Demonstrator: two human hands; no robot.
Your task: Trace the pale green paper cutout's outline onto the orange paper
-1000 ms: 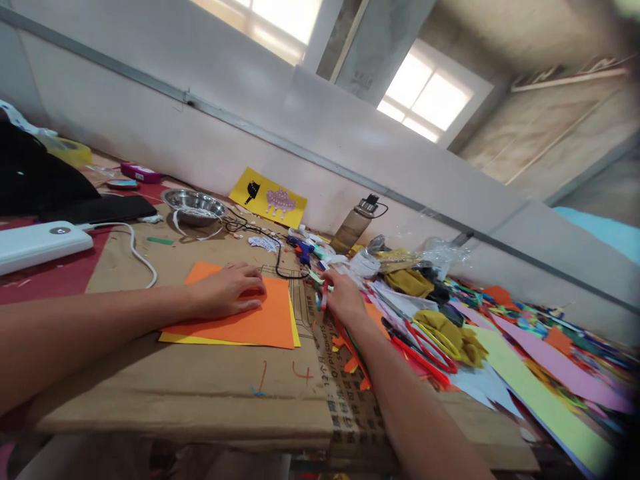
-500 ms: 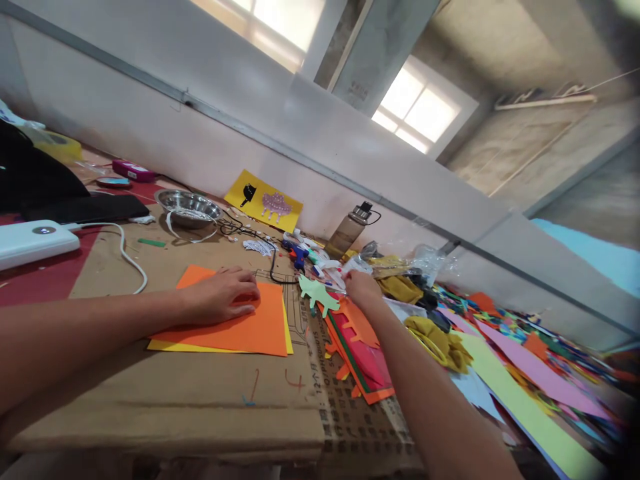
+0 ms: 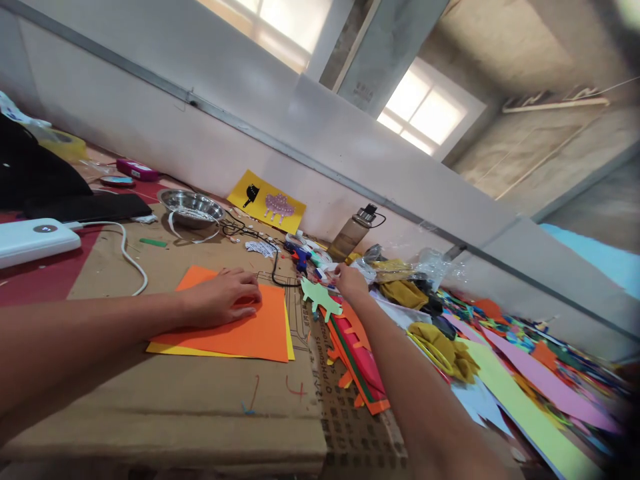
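left hand: flat on orange sheet | cardboard: red "4"

Right hand has reached farther back (green cutout now uncovered).

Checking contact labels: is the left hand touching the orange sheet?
Touching. The head view shows the left hand lying palm down on the orange sheet, with its fingers flat on the paper and no gap visible.

Craft workshop bench, cardboard-covered table, coloured paper scraps, glue gun, bare concrete walls, high windows
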